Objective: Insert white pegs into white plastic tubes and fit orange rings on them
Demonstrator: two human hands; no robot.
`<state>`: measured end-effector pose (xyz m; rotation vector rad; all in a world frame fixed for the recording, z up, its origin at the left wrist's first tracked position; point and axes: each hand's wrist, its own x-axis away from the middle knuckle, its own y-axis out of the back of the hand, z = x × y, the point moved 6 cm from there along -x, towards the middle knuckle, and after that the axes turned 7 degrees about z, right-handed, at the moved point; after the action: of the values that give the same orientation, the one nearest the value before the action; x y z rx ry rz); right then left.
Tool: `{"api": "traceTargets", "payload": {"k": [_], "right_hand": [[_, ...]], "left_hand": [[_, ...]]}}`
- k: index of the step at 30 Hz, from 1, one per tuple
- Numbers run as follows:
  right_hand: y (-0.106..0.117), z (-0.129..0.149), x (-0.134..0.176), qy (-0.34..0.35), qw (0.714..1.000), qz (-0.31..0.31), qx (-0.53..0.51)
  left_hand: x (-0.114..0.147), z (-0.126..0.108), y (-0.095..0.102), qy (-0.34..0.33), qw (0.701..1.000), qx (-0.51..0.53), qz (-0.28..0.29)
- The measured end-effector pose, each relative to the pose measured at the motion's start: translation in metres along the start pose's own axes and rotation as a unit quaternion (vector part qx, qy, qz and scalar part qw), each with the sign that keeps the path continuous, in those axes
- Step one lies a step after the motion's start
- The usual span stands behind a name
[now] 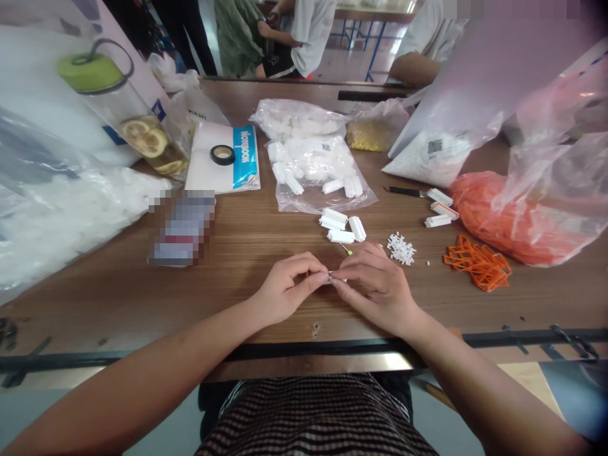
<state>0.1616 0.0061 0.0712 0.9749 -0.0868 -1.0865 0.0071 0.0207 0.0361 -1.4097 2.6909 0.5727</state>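
Observation:
My left hand (294, 285) and my right hand (377, 285) meet low over the table, thumbs and forefingers pinched together. Between the fingertips is a small white plastic piece (325, 280), mostly covered by the fingers. Just beyond lie several white plastic housings (341, 236) and a small screwdriver with a yellow-green handle (348, 251). To the right of my right hand is a heap of tiny white pegs (401, 249). Farther right sits a pile of orange rectangular frames (477, 263).
Behind are a bag of white parts (313, 158), a bag of yellow pieces (375, 130), and black tape (222, 154) on a notebook (199, 171). A bottle (137, 120) and large bag (71, 221) stand left, an orange-filled bag (513, 215) right. A black-handled tool (406, 191) lies near more housings.

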Motion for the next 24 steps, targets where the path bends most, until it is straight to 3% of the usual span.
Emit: {"api": "traceTargets", "payload": {"k": [4,8,24], "right_hand": [[-0.001,-0.012,-0.001,-0.077,0.996,0.047,0.015],[-0.012,-0.017,-0.003,-0.082,0.985,0.119,0.092],[-0.031,0.001,-0.018,0.017,0.948,0.207,0.242]], "left_hand": [[0.000,0.004,0.006,0.013,0.993,-0.119,-0.018],[0.000,0.015,0.004,0.033,0.966,-0.257,0.015],[-0.001,0.021,-0.002,0.029,0.959,-0.282,0.010]]}}
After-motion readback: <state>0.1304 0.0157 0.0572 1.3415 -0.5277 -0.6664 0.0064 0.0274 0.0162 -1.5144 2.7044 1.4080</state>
